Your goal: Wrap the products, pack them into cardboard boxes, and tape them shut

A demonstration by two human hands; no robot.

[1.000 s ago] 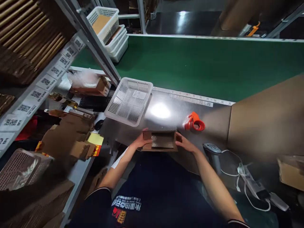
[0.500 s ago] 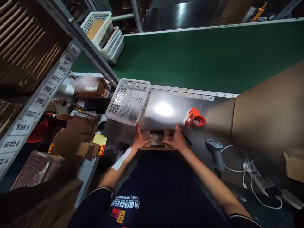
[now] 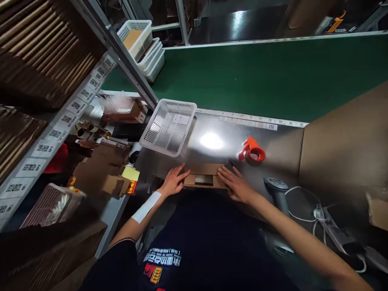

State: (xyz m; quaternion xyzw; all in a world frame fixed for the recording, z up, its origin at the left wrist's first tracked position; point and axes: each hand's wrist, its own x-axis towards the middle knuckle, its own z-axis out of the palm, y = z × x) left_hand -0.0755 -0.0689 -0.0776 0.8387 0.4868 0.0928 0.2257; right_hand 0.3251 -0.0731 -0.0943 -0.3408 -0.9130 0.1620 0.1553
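A small brown cardboard box (image 3: 204,173) lies on the steel worktable (image 3: 218,141) at its near edge, its flaps partly folded over a shiny packet inside. My left hand (image 3: 173,180) rests against the box's left side with its fingers stretched out. On the box's right side lies my right hand (image 3: 237,185), flat, fingers spread on the flap and table. Neither hand grips anything.
An empty white mesh basket (image 3: 168,126) stands left of the box. An orange tape dispenser (image 3: 251,150) lies to the right, a barcode scanner (image 3: 276,190) and cables beyond. A green conveyor belt (image 3: 257,76) runs behind. Shelves with flat cardboard and labels fill the left; a large carton (image 3: 345,141) stands right.
The box's far flap has been folded down over the packet. Both hands have slid from the top of the box out to its sides and flattened.
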